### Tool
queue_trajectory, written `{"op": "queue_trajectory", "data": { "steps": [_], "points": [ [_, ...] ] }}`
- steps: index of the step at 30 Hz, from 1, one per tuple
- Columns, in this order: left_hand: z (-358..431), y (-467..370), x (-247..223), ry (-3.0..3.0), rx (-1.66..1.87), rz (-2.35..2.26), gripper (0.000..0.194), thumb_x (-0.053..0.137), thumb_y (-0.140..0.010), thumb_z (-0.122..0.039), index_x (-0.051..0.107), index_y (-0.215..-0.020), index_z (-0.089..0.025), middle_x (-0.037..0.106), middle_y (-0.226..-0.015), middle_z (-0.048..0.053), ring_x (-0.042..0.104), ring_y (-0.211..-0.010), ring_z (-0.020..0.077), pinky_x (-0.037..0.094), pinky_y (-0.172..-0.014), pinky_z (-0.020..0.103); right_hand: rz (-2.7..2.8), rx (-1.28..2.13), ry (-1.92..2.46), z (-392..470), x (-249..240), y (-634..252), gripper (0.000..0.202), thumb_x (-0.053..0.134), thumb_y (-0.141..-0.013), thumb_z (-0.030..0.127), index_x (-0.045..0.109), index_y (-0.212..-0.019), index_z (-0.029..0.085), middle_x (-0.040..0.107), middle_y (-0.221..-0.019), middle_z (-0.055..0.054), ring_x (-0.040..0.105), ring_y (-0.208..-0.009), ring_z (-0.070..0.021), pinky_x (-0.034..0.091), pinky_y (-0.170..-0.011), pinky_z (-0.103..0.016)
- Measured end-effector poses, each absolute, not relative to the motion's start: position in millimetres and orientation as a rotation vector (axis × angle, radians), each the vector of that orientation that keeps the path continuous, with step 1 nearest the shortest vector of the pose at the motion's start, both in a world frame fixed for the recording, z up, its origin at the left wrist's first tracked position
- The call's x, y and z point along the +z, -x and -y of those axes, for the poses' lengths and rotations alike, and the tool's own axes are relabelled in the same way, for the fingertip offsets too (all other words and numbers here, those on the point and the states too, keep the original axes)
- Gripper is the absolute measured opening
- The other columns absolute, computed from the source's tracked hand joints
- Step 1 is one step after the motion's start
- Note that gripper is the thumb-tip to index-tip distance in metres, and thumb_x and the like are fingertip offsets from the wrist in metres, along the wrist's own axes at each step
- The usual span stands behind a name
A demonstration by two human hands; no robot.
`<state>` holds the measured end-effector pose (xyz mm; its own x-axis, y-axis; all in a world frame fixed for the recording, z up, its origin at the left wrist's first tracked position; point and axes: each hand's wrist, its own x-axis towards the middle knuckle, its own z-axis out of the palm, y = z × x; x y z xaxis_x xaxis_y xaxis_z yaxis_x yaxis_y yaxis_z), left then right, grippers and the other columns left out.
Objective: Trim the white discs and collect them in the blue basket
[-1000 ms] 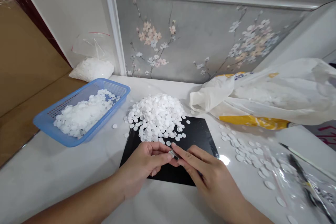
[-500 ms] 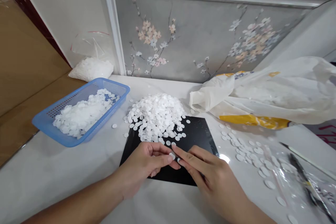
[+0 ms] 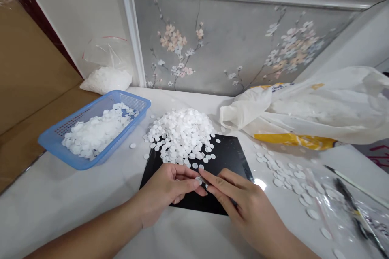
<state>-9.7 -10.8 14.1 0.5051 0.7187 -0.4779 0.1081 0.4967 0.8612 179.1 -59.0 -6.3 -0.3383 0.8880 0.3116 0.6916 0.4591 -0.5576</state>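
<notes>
Over a glossy white tabletop [image 3: 100, 198], the left hand [image 3: 170, 186] pinches a small round white disc [image 3: 199, 180] above a flat black sheet [image 3: 197, 205]; the right hand [image 3: 243, 200] grips a thin dark tool [image 3: 206, 183], mostly hidden, whose slip could knock the disc loose.

I can't identify the thin tool [image 3: 205, 182] in the right hand [image 3: 243, 198]; the fingers cover most of it. The left hand [image 3: 178, 182] hides part of a disc [image 3: 198, 179]. At twelve from the hands, a pile [image 3: 185, 133] conceals some of the black mat [image 3: 234, 160]. The shopping bag [image 3: 304, 109] at three and cardboard [image 3: 27, 56] at ten leave my view. Writing toward four is too blurred to read.
</notes>
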Motion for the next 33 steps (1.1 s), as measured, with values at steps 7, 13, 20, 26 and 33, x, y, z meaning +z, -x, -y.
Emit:
{"op": "queue_trajectory", "data": {
  "steps": [7, 13, 20, 26, 33],
  "points": [
    [12, 10, 16, -1.009, 0.416, -0.985, 0.021, 0.065, -0.073, -0.029, 0.068, -0.086, -0.013, 0.073, -0.079, 0.009, 0.027, -0.044, 0.0035, 0.017, -0.045, 0.022, 2.093, 0.420, 1.475, 53, -8, -182, 0.037, 0.032, -0.096, 0.026, 0.056, -0.124, 0.025, 0.057, -0.074, -0.002, 0.057, -0.056, -0.0129, 0.045, -0.050, -0.023],
    [1, 16, 19, -0.966, 0.595, -1.001, 0.018, 0.059, -0.080, -0.032, 0.063, -0.080, -0.014, 0.065, -0.070, 0.003, 0.028, -0.046, 0.0038, 0.019, -0.046, 0.021, 1.867, 0.460, 1.823, 39, -9, -205, 0.027, 0.039, -0.092, 0.038, 0.051, -0.114, 0.025, 0.062, -0.075, 0.000, 0.058, -0.059, -0.0177, 0.045, -0.053, -0.027],
    [-14, 21, 15, -0.904, 0.749, -1.085, 0.006, 0.051, -0.077, -0.022, 0.054, -0.076, -0.017, 0.059, -0.073, 0.002, 0.044, -0.057, 0.0089, 0.025, -0.046, 0.020, 1.947, 0.729, 1.675, 37, -13, -197, 0.020, 0.045, -0.090, 0.028, 0.054, -0.073, 0.022, 0.057, -0.080, -0.001, 0.056, -0.066, -0.0145, 0.043, -0.060, -0.025],
    [-12, 20, 9, -1.586, 0.560, -1.328, 0.014, 0.047, -0.081, -0.028, 0.061, -0.081, -0.022, 0.036, -0.053, -0.006, 0.033, -0.049, 0.0096, 0.023, -0.048, 0.023, 1.962, 0.888, 1.692, 36, -13, -184, 0.010, 0.059, -0.080, 0.020, 0.055, -0.070, 0.021, 0.056, -0.080, 0.001, 0.053, -0.061, -0.0121, 0.040, -0.056, -0.024],
    [-6, 16, 0, -2.224, 0.315, -1.300, 0.013, 0.051, -0.085, -0.026, 0.064, -0.086, -0.026, 0.065, -0.085, -0.003, 0.058, -0.081, 0.0164, 0.037, -0.067, 0.026, 1.921, 0.845, 1.686, 28, -15, -185, 0.010, 0.063, -0.077, 0.020, 0.055, -0.071, 0.021, 0.057, -0.073, 0.003, 0.053, -0.061, -0.0122, 0.038, -0.057, -0.023]
  ]
}}
